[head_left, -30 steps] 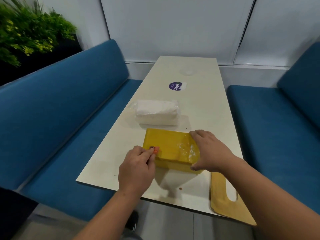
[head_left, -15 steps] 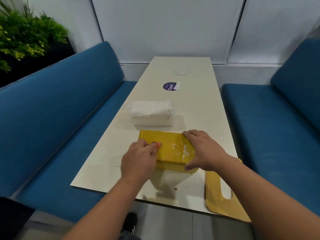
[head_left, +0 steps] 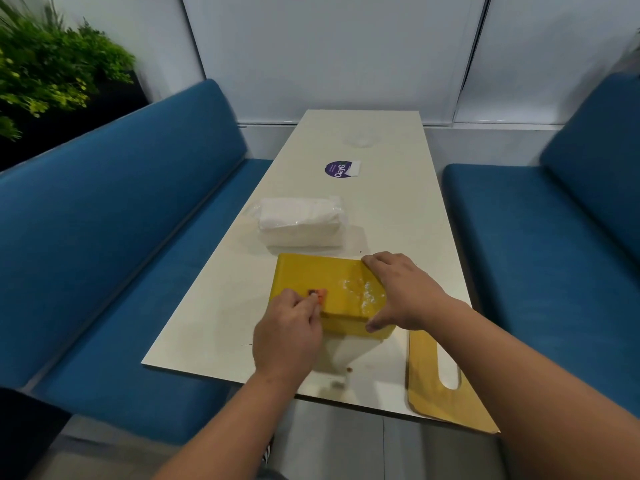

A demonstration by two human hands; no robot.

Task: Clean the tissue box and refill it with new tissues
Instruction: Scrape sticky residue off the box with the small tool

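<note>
On the far left a green plant (head_left: 41, 67) stands in the corner. Next to it runs a long blue bench (head_left: 114, 244).

Then comes the long pale table (head_left: 388, 209). A pack of new white tissues (head_left: 300, 221) in clear wrap lies on it, just behind the yellow tissue box (head_left: 322, 282).

The box lies flat on the near part of the table, with both hands on it. The left hand (head_left: 287, 336) is at the box's near left side. Its fingers are curled and pinch a small orange thing (head_left: 321, 295) that touches the top of the box. What that small thing is, I cannot tell. White specks (head_left: 363, 292) sit on the right part of the box top.

The right hand (head_left: 403, 292) holds the right end of the box. Its fingers lie over the far edge and its thumb hooks round the near corner.

Farther back on the table is a round purple sticker (head_left: 337, 170) that reads "ClayG", with a small white tag beside it.

A flat wooden board with a long slot (head_left: 427, 382) lies at the near right corner of the table and sticks out past the edge. On the far right is another blue bench (head_left: 540, 258).
</note>
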